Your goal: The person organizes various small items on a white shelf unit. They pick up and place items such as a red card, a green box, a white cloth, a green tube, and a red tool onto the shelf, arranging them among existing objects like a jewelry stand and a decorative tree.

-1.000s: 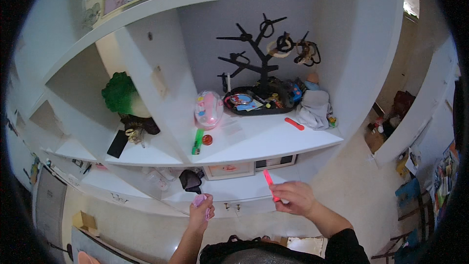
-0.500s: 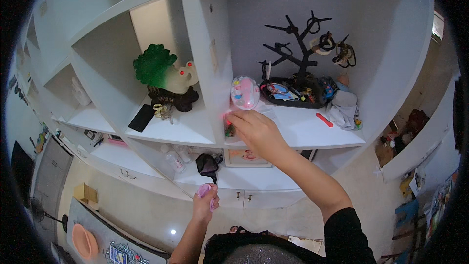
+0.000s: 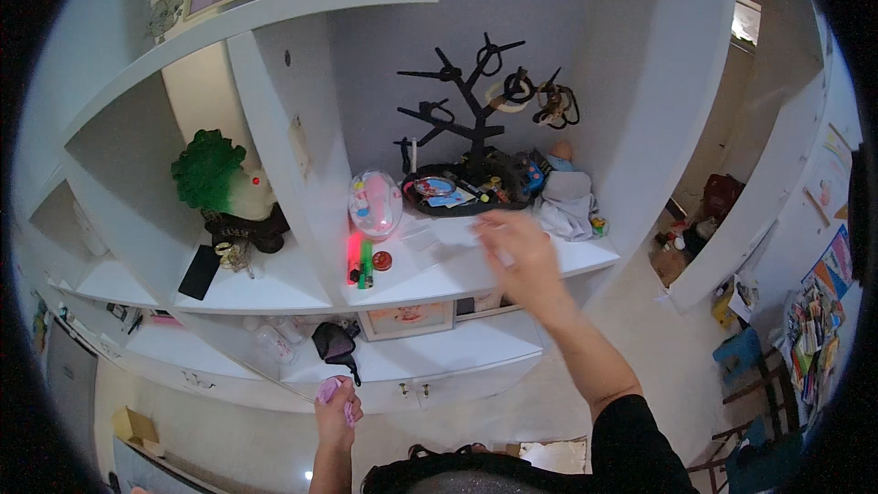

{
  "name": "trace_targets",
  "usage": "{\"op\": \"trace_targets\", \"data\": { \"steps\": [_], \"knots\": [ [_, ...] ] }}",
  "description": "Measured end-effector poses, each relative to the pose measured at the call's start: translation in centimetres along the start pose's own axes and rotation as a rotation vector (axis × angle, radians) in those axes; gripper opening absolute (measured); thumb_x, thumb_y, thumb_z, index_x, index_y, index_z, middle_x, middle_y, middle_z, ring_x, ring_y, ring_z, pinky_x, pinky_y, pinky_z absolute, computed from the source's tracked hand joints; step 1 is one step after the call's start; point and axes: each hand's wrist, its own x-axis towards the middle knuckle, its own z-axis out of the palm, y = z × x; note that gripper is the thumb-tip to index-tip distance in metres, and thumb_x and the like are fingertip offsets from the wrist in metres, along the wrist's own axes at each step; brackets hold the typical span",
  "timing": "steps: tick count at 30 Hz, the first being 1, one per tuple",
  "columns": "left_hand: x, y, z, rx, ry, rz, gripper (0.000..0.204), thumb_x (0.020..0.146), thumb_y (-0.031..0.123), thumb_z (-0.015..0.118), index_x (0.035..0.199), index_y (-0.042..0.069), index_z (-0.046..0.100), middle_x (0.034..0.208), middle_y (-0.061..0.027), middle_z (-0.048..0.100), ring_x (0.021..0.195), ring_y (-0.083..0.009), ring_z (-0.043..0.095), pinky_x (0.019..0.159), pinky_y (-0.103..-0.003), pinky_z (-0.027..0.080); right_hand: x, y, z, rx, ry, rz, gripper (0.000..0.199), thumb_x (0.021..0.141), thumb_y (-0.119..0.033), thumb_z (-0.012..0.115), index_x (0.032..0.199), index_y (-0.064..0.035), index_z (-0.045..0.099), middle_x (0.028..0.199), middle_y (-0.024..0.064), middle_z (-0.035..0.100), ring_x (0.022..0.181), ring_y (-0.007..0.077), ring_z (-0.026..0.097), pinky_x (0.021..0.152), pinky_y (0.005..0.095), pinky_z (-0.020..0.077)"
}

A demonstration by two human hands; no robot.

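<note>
My left hand (image 3: 337,410) is closed around a crumpled pink cloth (image 3: 330,390), low in front of the cabinet. Over the white shelf (image 3: 430,285) reaches my right hand (image 3: 521,256), smeared by motion, so I cannot make out its fingers or anything in them. Left of it on the shelf lie a glowing red stick (image 3: 354,258), a green stick (image 3: 367,261) and a small round red-brown piece (image 3: 382,261). Behind these sits a clear oval case (image 3: 375,204) with pink contents. A black tray (image 3: 439,208) of small items stands beyond the right hand.
A black tree-shaped stand (image 3: 476,114) holds hair ties and bands. Grey cloth (image 3: 567,206) lies right of the tray. In the left compartment are a green-and-white ornament (image 3: 210,174) and a black phone-like slab (image 3: 198,273). Below sit a dark bag (image 3: 336,344) and a framed picture (image 3: 407,319).
My right hand has moved right, away from the sticks, uncovering them. The red strip on the right of the shelf is now out of sight. The view has shifted right; my left hand keeps the cloth.
</note>
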Motion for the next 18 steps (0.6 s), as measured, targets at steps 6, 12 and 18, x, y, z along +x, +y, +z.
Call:
{"op": "trace_targets", "data": {
  "steps": [6, 12, 18],
  "knots": [
    [0.3, -0.4, 1.6, 0.053, -0.068, -0.030, 0.013, 0.083, 0.017, 0.062, 0.087, 0.011, 0.051, 0.060, 0.0033, 0.043, 0.042, -0.0068, 0.037, 0.035, -0.021, 0.026, -0.5, 6.0, -6.7, -0.493, 0.000, 0.196, 0.023, 0.063, -0.008, 0.072, 0.086, -0.0047, 0.067, 0.099, 0.0127, 0.061, 0.094, 0.0297, 0.056, 0.082, 0.0396, 0.0447],
    [0.8, -0.9, 2.5, 0.001, -0.128, -0.068, 0.012, 0.082, 0.012, 0.063, 0.087, 0.008, 0.053, 0.059, 0.0014, 0.043, 0.043, -0.0090, 0.040, 0.036, -0.022, 0.028, -1.1, 9.8, -7.0, -0.440, -0.119, 0.353, 0.024, 0.065, -0.008, 0.071, 0.087, -0.0033, 0.065, 0.098, 0.0142, 0.061, 0.091, 0.0304, 0.058, 0.082, 0.0396, 0.0439],
    [0.1, -1.0, 2.8, 0.033, -0.101, -0.067, 0.013, 0.082, 0.013, 0.063, 0.087, 0.007, 0.053, 0.059, 0.0012, 0.043, 0.044, -0.0091, 0.040, 0.036, -0.022, 0.028, 0.8, 8.6, -7.2, -0.308, 0.371, 0.337, 0.024, 0.070, -0.001, 0.066, 0.093, -0.0026, 0.059, 0.096, 0.0133, 0.061, 0.089, 0.0303, 0.058, 0.077, 0.0347, 0.0458]
  ]
}}
